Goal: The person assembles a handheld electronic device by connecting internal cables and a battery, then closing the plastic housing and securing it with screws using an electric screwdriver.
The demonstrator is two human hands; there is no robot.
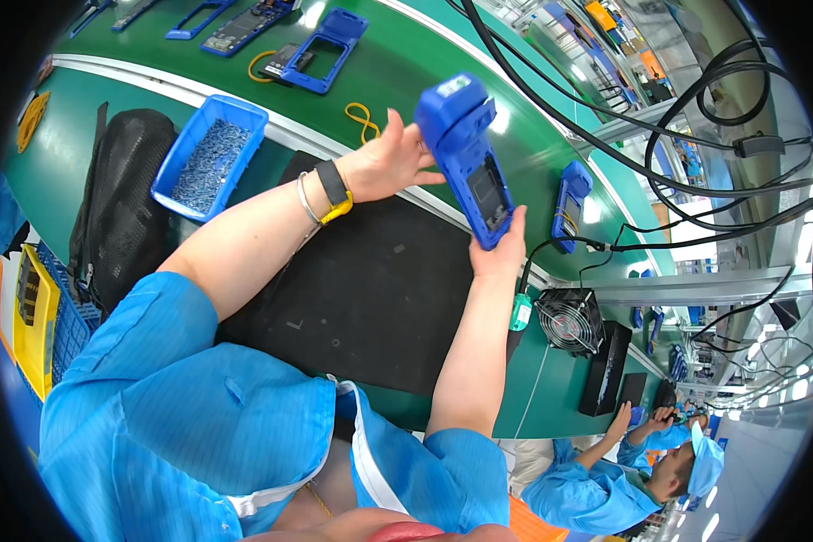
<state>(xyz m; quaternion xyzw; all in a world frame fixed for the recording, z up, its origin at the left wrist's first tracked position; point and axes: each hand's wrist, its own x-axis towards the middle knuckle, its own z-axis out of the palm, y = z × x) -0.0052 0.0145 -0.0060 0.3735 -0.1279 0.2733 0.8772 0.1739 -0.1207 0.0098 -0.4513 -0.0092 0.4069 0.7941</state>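
Note:
A blue handheld device with a thick rounded head and an open dark compartment is held up, tilted, over the far edge of a black mat. My right hand grips its lower end. My left hand is beside its upper left side, thumb up and fingers stretched out. Some of those fingertips reach the device's edge; whether they touch it I cannot tell. A black wrist strap with a yellow clip is on my left wrist.
On the left are a blue bin of small screws and a black bag. Blue frames and another device lie on the far green strip. A fan and hanging black cables are right. A co-worker sits lower right.

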